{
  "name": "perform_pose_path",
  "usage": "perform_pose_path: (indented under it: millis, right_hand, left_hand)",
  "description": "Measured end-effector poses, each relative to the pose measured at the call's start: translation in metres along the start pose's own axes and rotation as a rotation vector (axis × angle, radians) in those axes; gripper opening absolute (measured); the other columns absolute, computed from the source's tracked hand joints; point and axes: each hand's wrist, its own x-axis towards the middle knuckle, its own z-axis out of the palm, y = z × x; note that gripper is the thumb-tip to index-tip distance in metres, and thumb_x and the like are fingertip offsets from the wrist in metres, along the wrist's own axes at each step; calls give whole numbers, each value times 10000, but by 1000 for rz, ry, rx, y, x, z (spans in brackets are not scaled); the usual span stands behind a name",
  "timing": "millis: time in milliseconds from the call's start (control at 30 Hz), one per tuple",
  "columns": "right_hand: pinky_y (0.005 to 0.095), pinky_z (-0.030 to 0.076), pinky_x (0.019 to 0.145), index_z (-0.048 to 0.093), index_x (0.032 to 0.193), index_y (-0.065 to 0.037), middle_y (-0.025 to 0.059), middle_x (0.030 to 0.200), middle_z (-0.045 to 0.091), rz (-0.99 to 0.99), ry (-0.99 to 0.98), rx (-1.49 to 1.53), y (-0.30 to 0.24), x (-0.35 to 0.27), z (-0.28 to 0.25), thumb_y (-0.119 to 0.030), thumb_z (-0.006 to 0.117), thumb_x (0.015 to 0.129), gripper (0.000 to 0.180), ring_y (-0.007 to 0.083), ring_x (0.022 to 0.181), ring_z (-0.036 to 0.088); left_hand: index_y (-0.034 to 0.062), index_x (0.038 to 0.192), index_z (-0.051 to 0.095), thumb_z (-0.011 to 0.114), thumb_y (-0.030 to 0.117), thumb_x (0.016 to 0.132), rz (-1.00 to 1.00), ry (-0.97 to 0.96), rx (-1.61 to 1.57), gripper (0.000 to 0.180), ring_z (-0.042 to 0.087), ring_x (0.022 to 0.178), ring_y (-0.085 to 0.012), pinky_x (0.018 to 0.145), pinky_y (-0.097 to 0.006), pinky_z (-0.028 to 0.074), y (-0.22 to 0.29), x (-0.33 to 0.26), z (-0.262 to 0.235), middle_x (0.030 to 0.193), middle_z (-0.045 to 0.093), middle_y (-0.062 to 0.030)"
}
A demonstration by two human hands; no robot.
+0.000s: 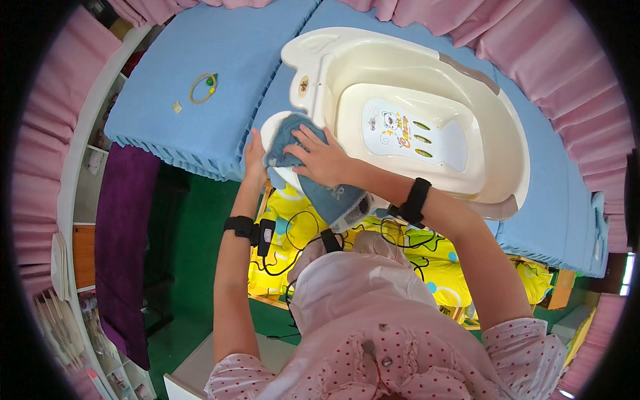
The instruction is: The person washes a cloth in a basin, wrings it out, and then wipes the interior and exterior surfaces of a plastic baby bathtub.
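A blue towel (327,197) with pale lettering and a grey-and-white end lies over the ear-shaped corner of a cream baby bathtub (427,50), its lower part hanging off the near side. My right hand (320,157) lies on the towel with its fingers spread, pressing it against the corner. At the left edge of that corner, my left hand (254,157) is held upright, seen from the side, with its fingers stretched up beside the towel. Part of the left hand's inner side is hidden. Inside the tub, a printed panel with a cartoon bear (400,133) shows.
The tub stands on a table with a blue cloth (193,127). A yellow ring with a green piece (203,88) and a small pale square (177,107) lie at left. Yellow patterned bedding (433,260) and black cables sit below the near edge. Purple cloth (123,247) hangs at left.
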Motion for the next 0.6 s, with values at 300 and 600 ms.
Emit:
perform_pose_path:
  millis: [300, 600]
  right_hand:
    - [606, 67, 1001, 402, 1268, -213, 152, 1403, 226, 214, 59, -12, -4, 49, -4, -233, 496, 829, 450, 321, 1321, 131]
    - [552, 169, 1005, 514, 1057, -174, 77, 1357, 336, -252, -23, 85, -16, -52, -23, -148, 553, 763, 297, 284, 1290, 244]
  left_hand:
    - [106, 1255, 413, 221, 528, 905, -220, -76, -330, 581, 467, 1114, -243, 945, -405, 355, 7, 4, 1, 1250, 475, -59]
    - [-21, 1139, 493, 501, 342, 863, -65, -7, 115, 456, 569, 918, -204, 790, -310, 457, 15, 6, 2, 1055, 576, -115]
